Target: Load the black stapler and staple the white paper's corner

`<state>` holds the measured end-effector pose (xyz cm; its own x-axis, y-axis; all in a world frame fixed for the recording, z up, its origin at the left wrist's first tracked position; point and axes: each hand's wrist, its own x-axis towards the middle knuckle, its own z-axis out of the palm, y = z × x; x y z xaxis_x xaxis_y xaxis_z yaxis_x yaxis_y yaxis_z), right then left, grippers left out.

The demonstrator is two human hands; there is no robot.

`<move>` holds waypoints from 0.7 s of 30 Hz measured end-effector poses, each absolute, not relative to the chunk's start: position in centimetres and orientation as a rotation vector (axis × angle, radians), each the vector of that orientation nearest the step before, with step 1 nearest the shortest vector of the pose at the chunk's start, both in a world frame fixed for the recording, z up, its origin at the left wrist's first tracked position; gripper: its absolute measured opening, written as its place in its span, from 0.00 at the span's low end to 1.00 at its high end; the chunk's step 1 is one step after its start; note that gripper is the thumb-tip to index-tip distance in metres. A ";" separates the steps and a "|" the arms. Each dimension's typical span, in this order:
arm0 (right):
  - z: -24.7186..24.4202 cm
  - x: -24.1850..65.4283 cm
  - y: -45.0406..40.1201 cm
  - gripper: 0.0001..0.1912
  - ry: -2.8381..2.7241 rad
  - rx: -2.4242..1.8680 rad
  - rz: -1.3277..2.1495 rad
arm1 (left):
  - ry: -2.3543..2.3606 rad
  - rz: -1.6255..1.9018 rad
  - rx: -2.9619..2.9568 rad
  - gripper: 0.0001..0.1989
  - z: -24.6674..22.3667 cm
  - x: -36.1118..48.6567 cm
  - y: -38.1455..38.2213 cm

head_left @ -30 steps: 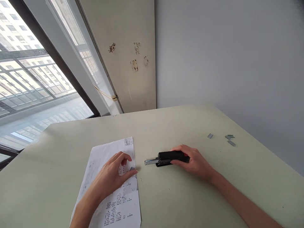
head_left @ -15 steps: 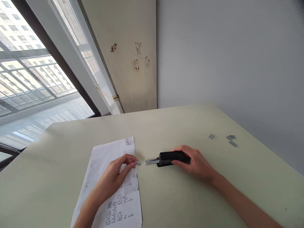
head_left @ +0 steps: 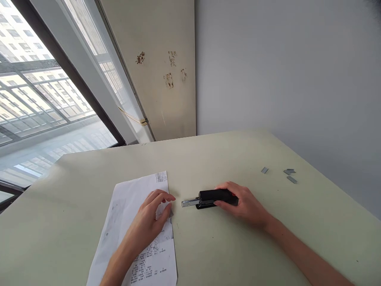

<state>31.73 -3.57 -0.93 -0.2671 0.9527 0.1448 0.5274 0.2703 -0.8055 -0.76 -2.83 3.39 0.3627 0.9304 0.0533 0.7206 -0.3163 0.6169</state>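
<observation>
My right hand (head_left: 245,202) is wrapped round a black stapler (head_left: 216,196) lying on the table. From the stapler's left end a metal staple tray (head_left: 189,203) sticks out. Over the right edge of a printed sheet of paper (head_left: 127,198) is my left hand (head_left: 153,216), its thumb and fingers parted. A small grey staple strip (head_left: 171,214) shows by the left thumb tip, partly hidden; whether it touches the thumb I cannot tell. The left fingertips are a short way left of the tray's end.
Several loose staple strips (head_left: 291,180) lie at the right of the pale green table (head_left: 214,254), with a single strip (head_left: 264,170) a little apart from them. A grey wall (head_left: 285,71) rises behind, and a window (head_left: 35,87) is at the left.
My left thumb and fingers have spread apart, letting the staple strip out of their pinch; it now shows lower, by the thumb. The right hand and stapler have stayed put.
</observation>
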 end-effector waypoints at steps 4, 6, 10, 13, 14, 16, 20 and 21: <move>-0.8 31.7 -3.6 0.12 -1.894 -1.341 0.863 | 1.406 0.430 2.235 0.12 3.4 -2.0 -2.7; -0.8 31.7 -3.7 0.12 -1.889 -1.348 0.855 | 1.358 0.366 2.276 0.12 3.5 -2.8 -2.5; -0.7 31.7 -3.7 0.12 -1.895 -1.343 0.848 | 1.285 0.294 2.282 0.10 3.5 -3.5 -2.3; -0.7 31.7 -3.7 0.12 -1.902 -1.339 0.840 | 1.281 0.261 2.246 0.06 3.6 -3.1 -2.5; -0.7 31.7 -3.7 0.12 -1.905 -1.339 0.839 | 1.277 0.254 2.239 0.06 3.6 -2.9 -2.5; -0.7 31.6 -3.6 0.13 -1.907 -1.341 0.841 | 1.263 0.263 2.230 0.07 3.7 -2.5 -2.6; -0.6 31.6 -3.7 0.13 -1.896 -1.343 0.852 | 1.262 0.343 2.179 0.10 3.7 -2.3 -2.5; -0.6 31.6 -3.7 0.13 -1.895 -1.343 0.851 | 1.279 0.348 2.153 0.11 3.7 -2.3 -2.5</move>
<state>31.60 -3.70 -0.59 -0.2588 0.9556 0.1409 0.5293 0.2623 -0.8069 -2.25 -2.46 3.73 0.5002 0.8624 -0.0779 0.7041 -0.3528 0.6163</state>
